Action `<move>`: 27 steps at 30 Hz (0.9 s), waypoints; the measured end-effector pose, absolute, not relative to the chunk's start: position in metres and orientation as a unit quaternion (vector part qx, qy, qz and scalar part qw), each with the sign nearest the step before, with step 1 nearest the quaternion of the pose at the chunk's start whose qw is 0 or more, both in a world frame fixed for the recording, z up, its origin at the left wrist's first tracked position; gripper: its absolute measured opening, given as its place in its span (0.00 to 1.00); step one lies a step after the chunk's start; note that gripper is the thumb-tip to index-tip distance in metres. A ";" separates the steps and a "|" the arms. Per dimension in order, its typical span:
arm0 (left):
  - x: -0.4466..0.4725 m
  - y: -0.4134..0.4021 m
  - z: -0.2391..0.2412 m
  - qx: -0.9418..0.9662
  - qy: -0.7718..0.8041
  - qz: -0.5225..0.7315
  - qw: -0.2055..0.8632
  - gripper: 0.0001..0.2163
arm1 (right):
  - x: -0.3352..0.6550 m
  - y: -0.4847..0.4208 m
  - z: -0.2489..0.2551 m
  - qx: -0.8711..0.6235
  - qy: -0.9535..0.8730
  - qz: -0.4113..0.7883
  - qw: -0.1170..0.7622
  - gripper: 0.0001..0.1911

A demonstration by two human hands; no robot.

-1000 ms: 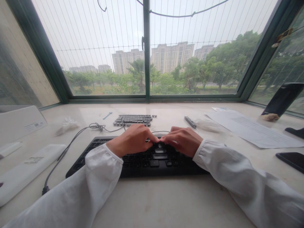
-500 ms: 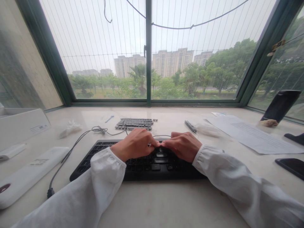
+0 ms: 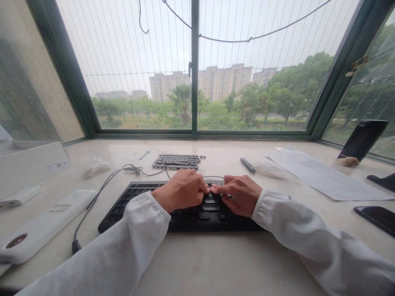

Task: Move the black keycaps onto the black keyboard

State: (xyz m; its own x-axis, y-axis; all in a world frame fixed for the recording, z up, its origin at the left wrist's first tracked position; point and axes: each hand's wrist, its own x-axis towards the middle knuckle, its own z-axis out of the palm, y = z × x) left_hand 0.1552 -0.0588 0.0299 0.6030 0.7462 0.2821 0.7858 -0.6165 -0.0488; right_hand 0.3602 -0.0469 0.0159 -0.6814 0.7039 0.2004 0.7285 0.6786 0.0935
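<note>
A black keyboard (image 3: 185, 226) lies on the pale surface in front of me, with large keys showing near its right part and darker sockets at left. My left hand (image 3: 182, 188) is closed over its upper middle, fingertips pressed down among the keys. My right hand (image 3: 242, 193) rests over the right part, index finger reaching to the left hand's fingertips, the other fingers curled. Whatever is pinched at the fingertips is too small or hidden to name. Behind the hands, loose black keycaps (image 3: 177, 161) lie in rows.
A black cable (image 3: 106, 183) loops at left beside a white device (image 3: 46, 226) and a white box (image 3: 33, 160). A clear bag (image 3: 95, 166), a blue tool (image 3: 144, 155), a dark pen-like tool (image 3: 247, 165), papers (image 3: 327, 172) and a phone (image 3: 376, 218) lie around.
My right index finger is now more stretched out, and the right hand's fingers have parted somewhat. The left hand stays at the same keys. The view has shifted slightly.
</note>
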 end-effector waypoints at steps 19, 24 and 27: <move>0.147 -0.048 0.030 -0.832 -0.501 -0.182 0.151 0.18 | 0.373 -0.032 0.018 -0.366 -0.882 -0.124 0.270 0.19; 0.145 -0.047 0.028 -0.855 -0.468 -0.182 0.129 0.19 | 0.368 -0.037 0.015 -0.334 -0.904 -0.071 0.259 0.19; 0.145 -0.047 0.025 -0.879 -0.431 -0.184 0.087 0.19 | 0.364 -0.040 0.013 -0.326 -0.922 0.004 0.211 0.19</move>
State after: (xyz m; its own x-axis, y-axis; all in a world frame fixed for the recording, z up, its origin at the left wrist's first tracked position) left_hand 0.1449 -0.0469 0.0254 0.5615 0.7252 0.3985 0.7894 -0.6139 0.0051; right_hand 0.3641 -0.0401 0.0126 -0.6989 0.6023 0.3858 0.5992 0.7875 -0.1439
